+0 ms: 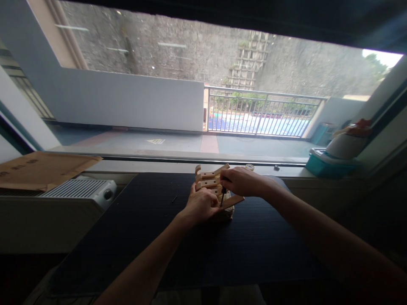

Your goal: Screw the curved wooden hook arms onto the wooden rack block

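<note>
On the dark table (143, 237) stands a small wooden frame (208, 183) of pale slats with holes and angled side pieces. My left hand (202, 204) grips its near left part, fingers wrapped round the wood. My right hand (240, 180) is closed round the dark handle of a screwdriver (223, 197), held nearly upright. The screwdriver's tip meets the near slat (233, 202), close to my left fingertips. Under the frame lies a pale, crumpled-looking block (229, 213); its kind I cannot make out. A small dark rod (174, 199) rests on the table to the left.
A roll of tape (249, 167) and a small dark object (276, 167) lie on the window sill. At its right end sits a teal box (330, 163) with things on top. To the left, a brown paper envelope (47, 169) covers part of a white radiator (85, 189).
</note>
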Action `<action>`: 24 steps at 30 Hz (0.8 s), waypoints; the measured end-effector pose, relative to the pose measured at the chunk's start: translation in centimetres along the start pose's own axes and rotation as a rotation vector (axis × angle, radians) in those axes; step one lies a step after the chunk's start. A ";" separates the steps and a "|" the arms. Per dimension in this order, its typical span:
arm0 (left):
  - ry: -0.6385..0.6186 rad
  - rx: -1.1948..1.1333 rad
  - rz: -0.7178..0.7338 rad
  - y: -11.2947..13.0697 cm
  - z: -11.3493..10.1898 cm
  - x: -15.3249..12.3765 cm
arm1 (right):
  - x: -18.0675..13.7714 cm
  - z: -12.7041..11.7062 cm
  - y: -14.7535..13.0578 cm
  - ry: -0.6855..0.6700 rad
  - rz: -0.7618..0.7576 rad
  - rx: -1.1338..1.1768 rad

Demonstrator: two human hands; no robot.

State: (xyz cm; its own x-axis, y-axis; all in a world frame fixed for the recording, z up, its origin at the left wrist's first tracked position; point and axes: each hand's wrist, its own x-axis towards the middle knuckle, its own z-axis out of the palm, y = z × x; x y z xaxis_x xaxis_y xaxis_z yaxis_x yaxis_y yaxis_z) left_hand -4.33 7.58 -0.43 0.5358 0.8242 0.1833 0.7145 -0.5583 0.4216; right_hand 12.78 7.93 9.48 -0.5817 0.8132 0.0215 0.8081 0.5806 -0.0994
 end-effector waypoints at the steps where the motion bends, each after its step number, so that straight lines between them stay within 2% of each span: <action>1: 0.001 0.003 -0.006 0.1 0.0 0.0 | 0.1 0.3 0.0 0.001 0.008 0.000; 7: 0.023 0.014 -0.003 0.2 -0.1 -0.1 | 0.3 0.6 -0.4 0.008 0.066 -0.067; 14: 0.006 -0.003 0.001 -0.1 0.0 0.0 | -0.4 -1.2 -0.1 -0.046 -0.035 -0.005; 24: -0.010 0.029 -0.006 0.7 -0.6 -0.2 | 0.3 0.4 0.1 0.012 0.056 0.023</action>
State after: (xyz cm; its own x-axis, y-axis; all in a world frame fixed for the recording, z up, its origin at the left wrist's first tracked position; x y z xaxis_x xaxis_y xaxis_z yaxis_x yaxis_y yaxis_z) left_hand -4.19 7.09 0.32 0.5360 0.8266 0.1715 0.7302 -0.5560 0.3971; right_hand 12.63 8.20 9.07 -0.5339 0.8451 0.0268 0.8372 0.5328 -0.1234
